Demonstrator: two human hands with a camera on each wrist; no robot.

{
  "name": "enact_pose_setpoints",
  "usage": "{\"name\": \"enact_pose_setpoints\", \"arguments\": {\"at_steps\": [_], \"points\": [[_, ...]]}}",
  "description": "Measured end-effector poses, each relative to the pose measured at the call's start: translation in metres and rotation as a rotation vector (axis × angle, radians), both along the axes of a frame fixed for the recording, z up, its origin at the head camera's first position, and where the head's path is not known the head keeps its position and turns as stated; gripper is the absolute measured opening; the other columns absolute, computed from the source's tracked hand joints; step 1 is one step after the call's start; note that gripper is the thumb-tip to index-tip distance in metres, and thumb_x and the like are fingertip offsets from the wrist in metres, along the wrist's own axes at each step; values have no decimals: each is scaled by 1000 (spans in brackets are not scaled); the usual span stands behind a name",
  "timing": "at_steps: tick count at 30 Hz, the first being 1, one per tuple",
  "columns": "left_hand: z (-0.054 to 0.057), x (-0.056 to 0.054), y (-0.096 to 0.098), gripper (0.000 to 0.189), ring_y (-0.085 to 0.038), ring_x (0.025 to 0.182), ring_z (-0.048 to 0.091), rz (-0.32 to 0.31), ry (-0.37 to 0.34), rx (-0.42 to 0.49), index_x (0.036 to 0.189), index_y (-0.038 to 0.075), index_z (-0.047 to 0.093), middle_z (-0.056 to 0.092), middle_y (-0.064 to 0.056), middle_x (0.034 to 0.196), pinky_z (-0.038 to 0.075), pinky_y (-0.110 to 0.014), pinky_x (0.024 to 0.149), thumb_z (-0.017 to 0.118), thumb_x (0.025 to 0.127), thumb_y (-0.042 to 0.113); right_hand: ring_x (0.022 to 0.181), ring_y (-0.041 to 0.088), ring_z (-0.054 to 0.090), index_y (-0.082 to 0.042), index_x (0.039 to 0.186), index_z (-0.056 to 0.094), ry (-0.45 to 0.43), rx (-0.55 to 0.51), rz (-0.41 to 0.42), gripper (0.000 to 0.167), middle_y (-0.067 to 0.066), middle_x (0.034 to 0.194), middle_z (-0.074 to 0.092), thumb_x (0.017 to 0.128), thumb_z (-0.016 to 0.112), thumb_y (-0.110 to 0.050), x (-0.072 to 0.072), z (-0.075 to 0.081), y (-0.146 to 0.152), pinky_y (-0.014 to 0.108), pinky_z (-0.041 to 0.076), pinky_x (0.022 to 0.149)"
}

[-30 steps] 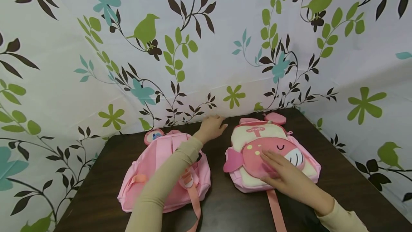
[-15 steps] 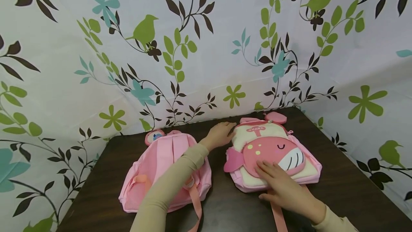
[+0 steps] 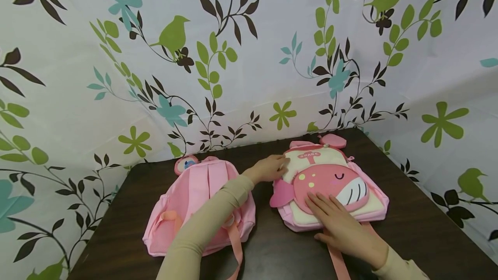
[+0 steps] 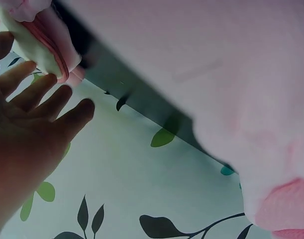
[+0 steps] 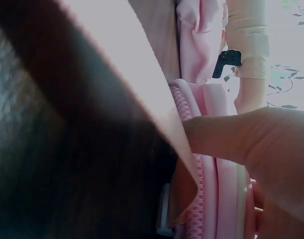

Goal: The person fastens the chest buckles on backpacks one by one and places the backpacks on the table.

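Observation:
A pink and cream backpack (image 3: 330, 159) with a pink whale on its front lies face up at the right of the table. My left hand (image 3: 268, 168) is at its upper left edge; in the left wrist view the fingers are spread beside the bag (image 4: 37, 45), and contact is unclear. The right hand (image 3: 344, 230) rests on the lower front, straight fingers over the whale patch (image 3: 327, 180). In the right wrist view its thumb (image 5: 214, 134) lies by the zipped side (image 5: 194, 169), near a strap (image 5: 127, 55).
Another pink backpack (image 3: 198, 180) lies at the left, straps up, partly under my left forearm. Its loose strap (image 3: 236, 249) trails toward the front of the dark table (image 3: 268, 245). A patterned cloth (image 3: 249, 77) hangs behind the table.
My left hand has come from the back of the table, between the bags, to the right-hand backpack's upper left edge. The right hand has slid slightly down and left on its front.

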State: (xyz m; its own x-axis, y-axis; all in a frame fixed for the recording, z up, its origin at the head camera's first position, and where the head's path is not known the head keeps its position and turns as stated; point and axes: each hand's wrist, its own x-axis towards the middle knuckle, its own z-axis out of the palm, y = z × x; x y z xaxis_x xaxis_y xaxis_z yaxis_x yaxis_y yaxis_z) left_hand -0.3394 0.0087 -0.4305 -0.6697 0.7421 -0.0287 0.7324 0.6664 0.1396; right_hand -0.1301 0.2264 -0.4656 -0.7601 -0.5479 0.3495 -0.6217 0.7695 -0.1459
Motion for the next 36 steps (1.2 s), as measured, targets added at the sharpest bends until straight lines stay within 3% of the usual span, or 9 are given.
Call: {"name": "enact_pose_setpoints", "arguments": {"at_steps": [10,13,17,27,32,36], "points": [[-5,-1,1,51,-25,146,35,-8,-55,-27,155,14,40,36,-10,160,30,-36,117,43,109,34,137,39,44,-2,148,47,57,27,-40,93,17,151,48,69,92,-25,-6,-4,-3,21,-12,117],[-5,-1,2,51,-23,147,34,-5,-69,-37,156,14,39,35,-10,161,29,-34,118,42,109,33,137,39,44,-3,148,47,52,34,-51,94,17,150,48,68,93,-23,-7,-4,-3,35,7,122],[-5,-1,2,51,-21,147,32,-4,-81,-41,156,15,38,35,-10,161,28,-33,118,42,109,33,136,38,46,-3,147,48,53,47,-54,91,16,149,50,70,92,-23,-8,-4,-3,50,29,110],[-5,-5,-2,52,-22,147,33,-9,-112,2,156,13,39,36,-10,160,29,-33,117,45,108,34,128,35,55,-1,140,57,174,2,-13,78,15,141,58,72,89,-23,-12,-6,-3,48,34,105],[-2,-6,-6,60,-24,144,39,40,-167,59,155,6,37,42,-14,155,31,-34,116,49,106,38,126,33,57,-2,138,59,168,-34,-12,72,14,139,60,75,87,-21,-12,-3,-3,51,39,104],[-1,-9,-10,67,-25,143,40,86,-249,115,156,1,32,43,-15,154,31,-35,117,50,105,42,125,32,58,-4,139,59,154,-81,-19,70,13,138,61,76,87,-19,-11,2,-4,52,43,102]]}}
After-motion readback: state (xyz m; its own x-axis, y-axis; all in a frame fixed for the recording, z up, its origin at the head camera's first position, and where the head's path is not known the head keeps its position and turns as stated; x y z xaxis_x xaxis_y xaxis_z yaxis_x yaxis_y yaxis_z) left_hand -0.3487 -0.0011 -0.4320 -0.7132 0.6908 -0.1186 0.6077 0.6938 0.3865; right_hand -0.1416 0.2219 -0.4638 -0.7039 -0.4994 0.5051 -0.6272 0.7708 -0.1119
